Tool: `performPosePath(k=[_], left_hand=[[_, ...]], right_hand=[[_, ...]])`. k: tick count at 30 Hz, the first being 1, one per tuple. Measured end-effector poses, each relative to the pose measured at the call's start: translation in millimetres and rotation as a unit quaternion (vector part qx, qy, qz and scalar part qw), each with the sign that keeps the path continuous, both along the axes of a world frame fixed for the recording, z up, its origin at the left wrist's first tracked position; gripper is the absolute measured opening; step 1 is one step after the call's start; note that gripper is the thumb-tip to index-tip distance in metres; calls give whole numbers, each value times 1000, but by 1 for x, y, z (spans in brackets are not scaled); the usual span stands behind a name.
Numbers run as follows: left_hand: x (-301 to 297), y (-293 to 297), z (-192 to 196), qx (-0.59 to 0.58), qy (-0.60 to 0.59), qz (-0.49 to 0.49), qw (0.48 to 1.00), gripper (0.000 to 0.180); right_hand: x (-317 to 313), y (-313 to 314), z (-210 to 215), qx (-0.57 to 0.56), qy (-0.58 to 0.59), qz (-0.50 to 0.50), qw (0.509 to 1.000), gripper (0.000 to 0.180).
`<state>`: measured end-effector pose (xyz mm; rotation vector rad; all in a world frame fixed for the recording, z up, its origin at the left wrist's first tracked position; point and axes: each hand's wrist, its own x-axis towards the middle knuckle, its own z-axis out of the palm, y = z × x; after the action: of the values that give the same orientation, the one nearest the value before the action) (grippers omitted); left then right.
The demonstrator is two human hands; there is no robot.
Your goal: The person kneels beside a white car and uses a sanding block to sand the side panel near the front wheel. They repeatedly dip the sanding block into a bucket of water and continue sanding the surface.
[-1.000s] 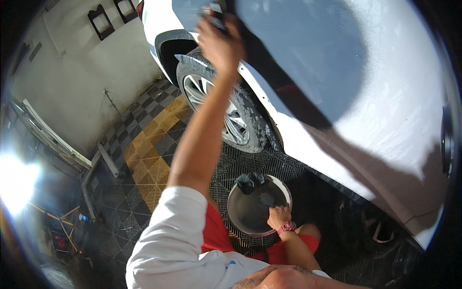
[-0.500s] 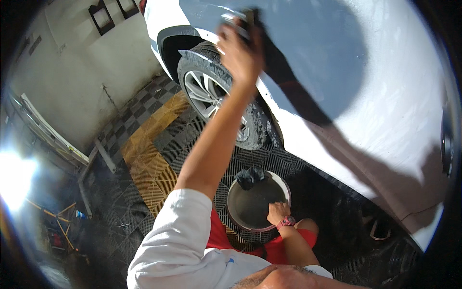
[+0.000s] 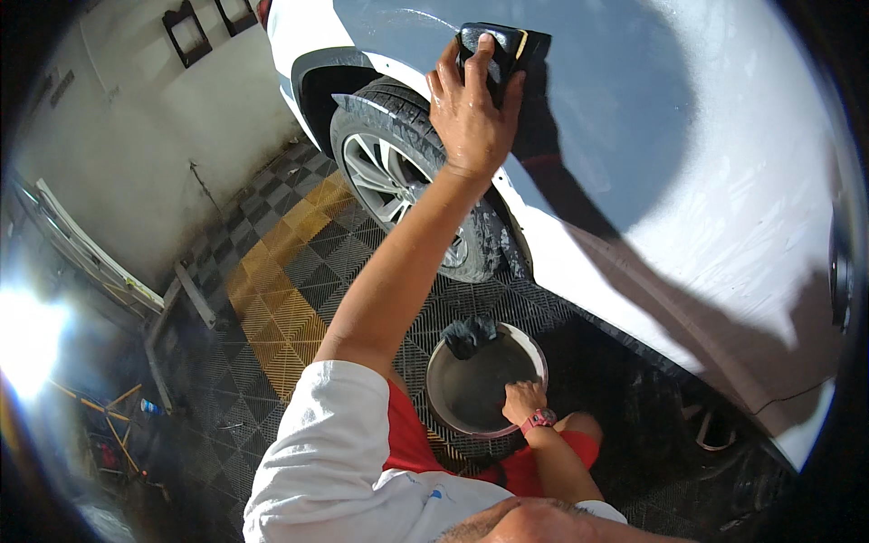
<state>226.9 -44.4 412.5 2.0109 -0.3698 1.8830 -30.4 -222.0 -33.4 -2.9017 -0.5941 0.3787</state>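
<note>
My left hand (image 3: pixel 472 118) reaches up and grips a black sanding block (image 3: pixel 493 52) with a thin tan edge. The fingers lie over its back, and the block is against the grey-blue patch (image 3: pixel 625 118) on the white car's side panel (image 3: pixel 579 262). Its underside is hidden. Below, my right hand (image 3: pixel 523 402), with a red watch on the wrist, is closed over the near right rim of a round pale bucket (image 3: pixel 438 398). Greyish water (image 3: pixel 484 385) shows inside the bucket. A dark wet cloth (image 3: pixel 469 336) hangs over its far rim.
Left of the panel is the car's wheel (image 3: pixel 389 172), with a grey strip (image 3: pixel 380 109) along the tyre's top. Black and yellow grid tiles (image 3: pixel 272 281) cover the floor. A bright lamp (image 3: pixel 32 344) and a yellow stand (image 3: pixel 113 412) are at the far left.
My left hand and the block have moved slightly right and down on the panel, and the earlier motion blur is gone. My right hand stays at the bucket.
</note>
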Motion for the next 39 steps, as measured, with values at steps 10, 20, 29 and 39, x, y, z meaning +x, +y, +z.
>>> performPosePath(k=[10,20,29,39], left_hand=[[26,29,46,-174,25,-12,984,63],[-14,-21,-76,3,77,-34,996,68],[-71,-99,-210,-51,189,-144,970,74],[-25,-63,-99,-229,113,-10,967,68]], right_hand=[[-5,1,0,-21,27,-11,999,24],[-4,3,-2,5,10,-30,999,24],[-9,15,3,19,23,-16,999,23],[-7,6,3,10,19,-18,1000,24]])
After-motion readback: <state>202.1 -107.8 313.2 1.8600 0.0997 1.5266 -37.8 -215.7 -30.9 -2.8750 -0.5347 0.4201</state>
